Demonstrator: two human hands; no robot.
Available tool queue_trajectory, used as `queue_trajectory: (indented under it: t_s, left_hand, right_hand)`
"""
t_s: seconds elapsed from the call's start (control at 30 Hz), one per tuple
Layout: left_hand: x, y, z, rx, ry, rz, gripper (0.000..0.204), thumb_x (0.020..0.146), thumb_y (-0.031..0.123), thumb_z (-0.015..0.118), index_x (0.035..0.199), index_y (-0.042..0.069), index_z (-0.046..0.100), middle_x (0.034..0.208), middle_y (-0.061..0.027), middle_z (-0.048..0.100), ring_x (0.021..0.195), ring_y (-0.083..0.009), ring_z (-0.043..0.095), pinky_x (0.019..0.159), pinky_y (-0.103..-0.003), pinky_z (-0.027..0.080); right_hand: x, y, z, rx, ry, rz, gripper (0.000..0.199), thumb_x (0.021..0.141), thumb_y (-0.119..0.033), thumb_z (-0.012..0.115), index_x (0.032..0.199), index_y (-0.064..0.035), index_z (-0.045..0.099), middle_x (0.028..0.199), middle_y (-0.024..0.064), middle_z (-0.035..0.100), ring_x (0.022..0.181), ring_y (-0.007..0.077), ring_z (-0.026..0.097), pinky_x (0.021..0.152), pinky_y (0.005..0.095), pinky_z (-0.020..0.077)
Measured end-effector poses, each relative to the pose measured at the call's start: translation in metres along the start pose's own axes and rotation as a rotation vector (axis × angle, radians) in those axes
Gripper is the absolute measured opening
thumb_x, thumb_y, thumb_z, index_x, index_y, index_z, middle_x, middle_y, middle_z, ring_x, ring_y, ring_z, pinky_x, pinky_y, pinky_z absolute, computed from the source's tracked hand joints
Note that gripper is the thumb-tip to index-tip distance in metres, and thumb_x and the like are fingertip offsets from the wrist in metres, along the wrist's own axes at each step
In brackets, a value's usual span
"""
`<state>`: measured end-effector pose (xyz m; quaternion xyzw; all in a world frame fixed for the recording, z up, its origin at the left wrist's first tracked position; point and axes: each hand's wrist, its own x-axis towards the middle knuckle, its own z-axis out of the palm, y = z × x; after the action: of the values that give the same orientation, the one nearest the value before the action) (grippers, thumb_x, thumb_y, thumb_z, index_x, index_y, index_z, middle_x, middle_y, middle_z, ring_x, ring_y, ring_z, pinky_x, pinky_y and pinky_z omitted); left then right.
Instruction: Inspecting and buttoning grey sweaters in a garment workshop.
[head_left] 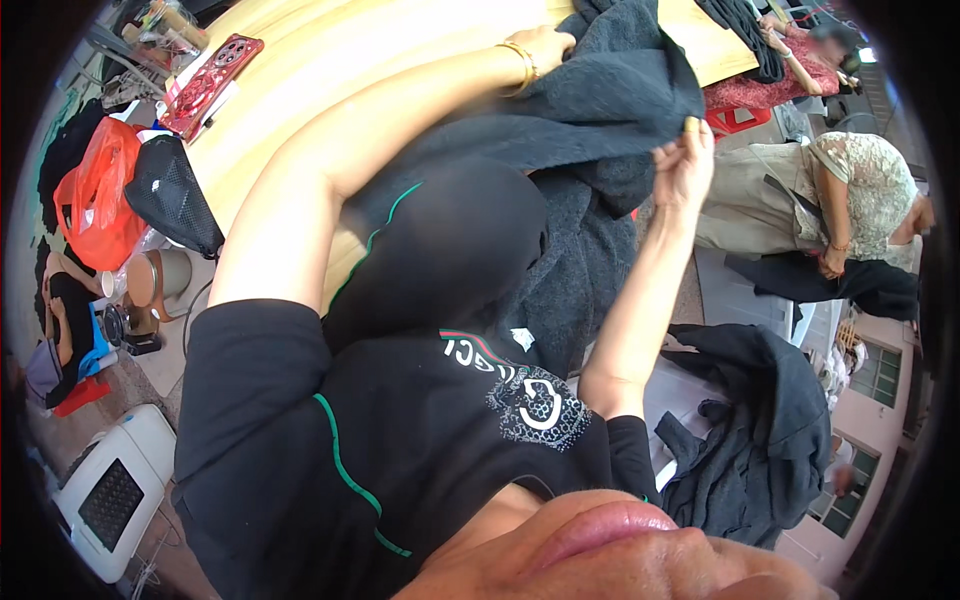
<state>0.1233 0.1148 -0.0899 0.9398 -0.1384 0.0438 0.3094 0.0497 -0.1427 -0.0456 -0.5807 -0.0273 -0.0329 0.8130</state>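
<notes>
- Left hand [543, 50]: over the table [340, 70], against a fold of the cloth [625, 90]; fingertips partly hidden, so whether it grips cannot be told. A yellow bracelet [524, 68] circles the wrist.
- Right hand [685, 165]: raised beyond the table's near edge, thumb and fingers pinching the border of the cloth; a yellow band [691, 125] shows at a fingertip.
- Cloth: dark grey, lying in folds on the table toward its right end, stretched between the hands and hanging over the near edge.
- Black pile [738, 30]: at the table's far right corner.
- Phone [212, 85]: red-backed, near the table's left edge.
- Pouch [170, 190]: black mesh, just beside the left edge, next to a red bag [95, 200].
- Dark heap [770, 430]: draped at the wearer's right, apart from the table.
- Co-worker [865, 180] in a lace top: standing at right, one hand on dark fabric [850, 285].
</notes>
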Motion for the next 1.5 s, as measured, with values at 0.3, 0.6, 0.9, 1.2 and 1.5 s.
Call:
queue_trajectory:
  t_s: [0.3,0.6,0.9,1.2,1.5]
  left_hand:
    - [-0.007,-0.104,-0.155,-1.538,0.13,-0.008,0.028,0.098,0.018,0.057,0.118,-0.001,0.063,0.108,-0.0146,0.071,0.097,-0.0267,0.069,0.092,-0.044,0.056]
    - [-0.146,-0.151,-0.211,-0.366,-0.319,-0.251,0.03,0.094,0.034,0.067,0.11,0.009,0.069,0.087,0.0014,0.067,0.072,-0.0065,0.058,0.067,-0.023,0.049]
    - [-0.098,-0.09,-0.157,-0.212,-0.274,-0.306,0.03,0.1,0.031,0.057,0.107,0.004,0.069,0.094,-0.0074,0.07,0.082,-0.0133,0.065,0.075,-0.032,0.054]
    - [0.011,-0.049,-0.054,-0.439,0.058,-0.481,0.06,0.097,0.05,0.055,0.084,-0.007,0.071,0.065,-0.0156,0.07,0.043,-0.0232,0.061,0.042,-0.031,0.05]
    - [0.047,-0.055,-0.056,-0.553,0.171,-0.343,0.04,0.093,0.036,0.063,0.09,-0.002,0.073,0.077,-0.0125,0.071,0.06,-0.0207,0.063,0.06,-0.031,0.051]
  right_hand:
    - [0.025,-0.083,-0.114,0.289,0.365,-0.112,0.044,0.102,-0.022,0.038,0.128,0.0087,0.056,0.137,0.0268,0.055,0.129,0.0414,0.051,0.114,0.058,0.036]
    - [-0.018,-0.066,-0.208,0.806,-0.406,0.152,0.04,0.104,-0.017,0.043,0.133,0.0092,0.053,0.144,0.0248,0.05,0.136,0.0376,0.045,0.117,0.0571,0.0288]
    - [-0.065,-0.053,-0.174,0.848,-0.423,0.117,0.043,0.105,-0.016,0.045,0.141,0.0063,0.046,0.148,0.0202,0.048,0.141,0.0308,0.041,0.119,0.0517,0.0248]
    - [-0.093,-0.04,-0.164,0.85,-0.384,0.126,0.037,0.105,-0.013,0.041,0.135,0.0045,0.053,0.143,0.0192,0.054,0.137,0.0299,0.046,0.119,0.052,0.0275]
    - [-0.104,-0.035,-0.186,0.861,-0.265,0.085,0.038,0.105,-0.015,0.044,0.138,0.0002,0.052,0.146,0.0186,0.05,0.138,0.0328,0.044,0.117,0.0569,0.0281]
